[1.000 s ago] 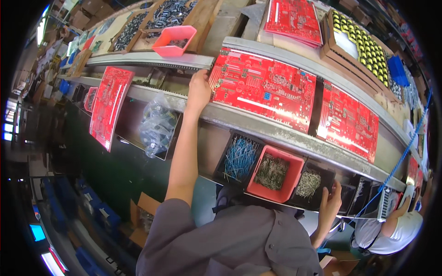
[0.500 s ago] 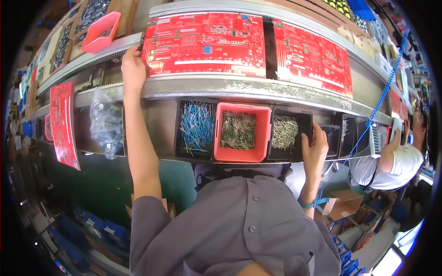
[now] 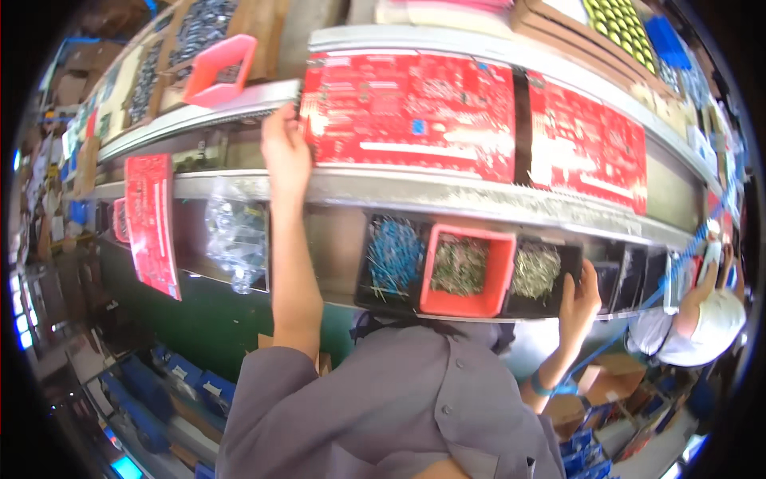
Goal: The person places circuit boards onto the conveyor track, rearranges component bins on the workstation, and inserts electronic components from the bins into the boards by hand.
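Observation:
My left hand reaches over the metal rail to the left edge of a large red circuit board. Its fingers are slightly bent and apart, touching the board's edge rather than wrapping round it. My right hand rests at the right wall of a black bin of pale metal parts, thumb and fingers apart with nothing seen between them. Left of that bin sit a red bin of thin-leaded parts and a black bin of blue leaded components. A second red circuit board lies on the track to the right.
The metal rail runs between boards and bins. Another red board leans at the left, beside a clear plastic bag. A red tray stands behind the track. A blue coiled cord hangs near a co-worker at right.
The whole view has shifted, so boards, bins and hands appear lower and farther right, with some blur. My left hand stays at the board's edge and my right hand beside the black bin.

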`<move>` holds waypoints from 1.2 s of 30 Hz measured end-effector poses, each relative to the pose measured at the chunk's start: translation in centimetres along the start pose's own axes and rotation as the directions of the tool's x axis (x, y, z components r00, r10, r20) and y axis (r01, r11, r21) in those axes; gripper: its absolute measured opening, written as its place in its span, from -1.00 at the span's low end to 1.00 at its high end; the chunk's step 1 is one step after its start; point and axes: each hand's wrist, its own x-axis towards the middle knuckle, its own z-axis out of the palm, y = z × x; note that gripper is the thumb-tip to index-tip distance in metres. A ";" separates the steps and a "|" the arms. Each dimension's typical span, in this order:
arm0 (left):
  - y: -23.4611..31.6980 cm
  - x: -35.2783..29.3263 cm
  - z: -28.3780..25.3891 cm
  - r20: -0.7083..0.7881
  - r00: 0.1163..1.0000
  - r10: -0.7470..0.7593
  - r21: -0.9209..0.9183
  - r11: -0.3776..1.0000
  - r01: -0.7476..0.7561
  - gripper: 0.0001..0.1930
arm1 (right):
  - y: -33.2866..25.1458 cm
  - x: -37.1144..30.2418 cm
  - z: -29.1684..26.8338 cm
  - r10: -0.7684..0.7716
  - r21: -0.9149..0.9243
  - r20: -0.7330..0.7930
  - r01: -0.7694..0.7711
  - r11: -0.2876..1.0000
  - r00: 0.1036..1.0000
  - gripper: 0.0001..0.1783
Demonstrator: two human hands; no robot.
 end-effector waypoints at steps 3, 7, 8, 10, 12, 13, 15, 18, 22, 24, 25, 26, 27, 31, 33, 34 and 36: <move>0.8 -0.1 -0.2 -0.057 0.998 0.009 -0.030 0.999 -0.011 -0.76 | -0.3 -0.4 -0.2 0.048 -0.002 0.008 -0.048 0.999 0.999 -0.65; 3.2 -0.1 -2.0 -0.070 0.997 0.012 -0.102 0.995 -0.019 -0.74 | 0.3 -1.0 -0.7 0.098 0.058 -0.003 -0.097 0.994 0.995 -0.60; 3.6 -0.1 -2.6 -0.112 0.994 0.004 -0.181 0.983 -0.024 -0.73 | 0.5 -1.1 -0.8 0.074 0.062 -0.002 -0.074 0.995 0.997 -0.60; 5.4 -0.2 -4.0 -0.155 0.988 -0.014 -0.264 0.964 -0.028 -0.72 | 0.3 -1.0 -1.2 0.058 0.070 -0.040 -0.055 0.996 0.998 -0.60; 8.2 -0.3 -5.7 -0.060 0.987 -0.152 -0.498 0.861 0.102 -0.71 | 0.3 -0.8 -1.9 0.039 0.147 -0.075 -0.028 0.989 0.996 -0.59; 8.9 -0.5 -6.6 -0.038 0.991 -0.127 -0.519 0.850 0.089 -0.70 | -0.4 -0.6 -2.6 0.051 0.125 -0.076 -0.041 0.991 0.996 -0.58; 10.3 -0.8 -8.0 -0.009 0.995 -0.095 -0.535 0.842 0.076 -0.70 | -1.6 -0.2 -3.8 0.038 0.163 -0.083 -0.024 0.986 0.996 -0.58; 10.2 -2.3 -9.3 0.099 0.988 -0.115 -0.590 0.793 0.151 -0.72 | -3.3 -0.2 -4.8 0.017 0.133 -0.139 0.002 0.991 0.990 -0.58; 10.5 -5.3 -10.7 0.481 0.872 -0.097 -0.637 0.645 0.423 -0.73 | -4.8 -0.2 -5.0 0.003 0.147 -0.138 0.017 0.989 0.990 -0.57; 10.4 -7.0 -10.1 0.645 0.764 -0.032 -0.607 0.586 0.537 -0.41 | -7.4 -0.2 -3.5 0.023 0.155 -0.143 -0.001 0.988 0.990 -0.56; 10.6 -7.8 -9.7 0.667 0.745 0.028 -0.605 0.603 0.519 -0.30 | -9.0 -0.1 -2.5 0.032 0.233 -0.064 -0.016 0.972 0.997 -0.56; 10.9 -8.3 -9.5 0.688 0.720 0.089 -0.604 0.620 0.501 -0.19 | -10.6 -0.1 -1.3 0.037 0.309 0.013 -0.039 0.950 0.999 -0.57; 10.8 -8.8 -9.9 0.683 0.726 0.078 -0.602 0.622 0.500 -0.19 | -12.0 0.1 0.5 -0.028 0.379 0.093 -0.009 0.925 0.995 -0.56; 11.0 -8.6 -10.9 0.784 0.609 0.118 -0.468 0.757 0.456 0.01 | -15.9 -0.7 6.8 -0.066 0.550 0.342 -0.142 0.823 0.937 -0.49; 9.9 -8.8 -11.6 0.793 0.606 0.055 -0.311 0.893 0.326 -0.06 | -17.7 -1.1 8.9 -0.095 0.548 0.470 -0.206 0.811 0.878 -0.51; 9.8 -8.4 -12.1 0.753 0.658 0.001 -0.253 0.923 0.288 -0.17 | -18.0 -1.5 10.0 -0.121 0.575 0.502 -0.225 0.787 0.857 -0.56; 8.2 -8.3 -12.7 0.732 0.679 -0.056 -0.248 0.906 0.342 -0.29 | -17.3 -1.8 11.3 -0.278 0.585 0.566 -0.141 0.799 0.776 -0.56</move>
